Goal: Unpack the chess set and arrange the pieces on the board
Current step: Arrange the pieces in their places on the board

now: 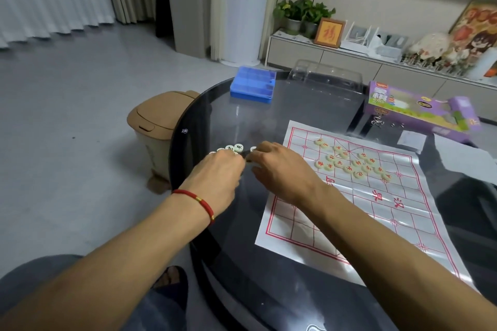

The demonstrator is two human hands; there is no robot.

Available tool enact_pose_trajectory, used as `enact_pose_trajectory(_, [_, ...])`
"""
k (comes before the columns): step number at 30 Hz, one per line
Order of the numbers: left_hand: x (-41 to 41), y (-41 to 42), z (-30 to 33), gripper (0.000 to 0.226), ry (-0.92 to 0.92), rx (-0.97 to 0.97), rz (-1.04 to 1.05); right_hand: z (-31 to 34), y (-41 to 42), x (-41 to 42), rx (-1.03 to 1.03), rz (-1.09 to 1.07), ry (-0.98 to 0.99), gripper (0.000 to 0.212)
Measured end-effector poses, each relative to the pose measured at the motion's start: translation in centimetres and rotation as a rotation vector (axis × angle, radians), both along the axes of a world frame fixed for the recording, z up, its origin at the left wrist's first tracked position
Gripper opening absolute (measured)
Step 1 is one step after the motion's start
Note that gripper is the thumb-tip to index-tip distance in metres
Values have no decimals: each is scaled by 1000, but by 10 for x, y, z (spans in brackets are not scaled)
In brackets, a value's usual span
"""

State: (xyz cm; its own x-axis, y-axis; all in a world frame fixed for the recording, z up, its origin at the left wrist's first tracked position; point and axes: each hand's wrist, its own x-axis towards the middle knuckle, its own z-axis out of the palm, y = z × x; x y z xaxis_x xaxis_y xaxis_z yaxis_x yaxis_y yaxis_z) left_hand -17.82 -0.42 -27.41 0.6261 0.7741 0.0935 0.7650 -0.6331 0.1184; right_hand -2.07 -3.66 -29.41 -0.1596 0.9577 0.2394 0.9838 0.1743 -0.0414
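Observation:
A paper chess board [376, 204] with red lines lies on the dark glass table [269, 290]. Several pale round pieces with red letters [352, 161] sit in a loose heap on its far half. Left of the board, several pale pieces with dark letters [234, 147] lie on the bare glass. My left hand [217, 172], with a red cord at the wrist, curls down over these pieces and hides most of them. My right hand [279, 166] reaches in from the right, its fingertips meeting the left hand's over a small dark spot; what they pinch is hidden.
At the table's far edge lie a blue compartment box [252, 84] and a clear plastic tray [328, 78]. The purple chess-set carton [419, 107] lies at the far right. A tan lidded bin [158, 121] stands on the floor to the left.

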Motion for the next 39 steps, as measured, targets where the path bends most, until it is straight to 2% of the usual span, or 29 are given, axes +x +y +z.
enact_pose_trajectory(5, [-7,6,2,13,-72,4,13,2,9,-1,1,-49,50,23])
enact_pose_trajectory(13, [-3,8,-4,12,-72,-18,-16,5,11,2,-37,-12,83,16])
enact_pose_trajectory(18, [-5,13,-5,11,-117,-77,-7,28,-28,33,-28,-16,147,21])
enact_pose_trajectory(23, [-2,14,-12,7,-158,-115,7,41,-96,84,-115,-137,133,27])
enact_pose_trajectory(28, [-1,9,-12,10,-175,-59,-8,43,-149,111,-198,-248,151,29])
enact_pose_trajectory(32, [-2,6,-13,22,-126,-33,-33,34,-164,121,-239,-270,165,28])
enact_pose_trajectory(39, [3,1,-12,16,-126,-45,-20,25,-162,133,-333,-300,126,30])
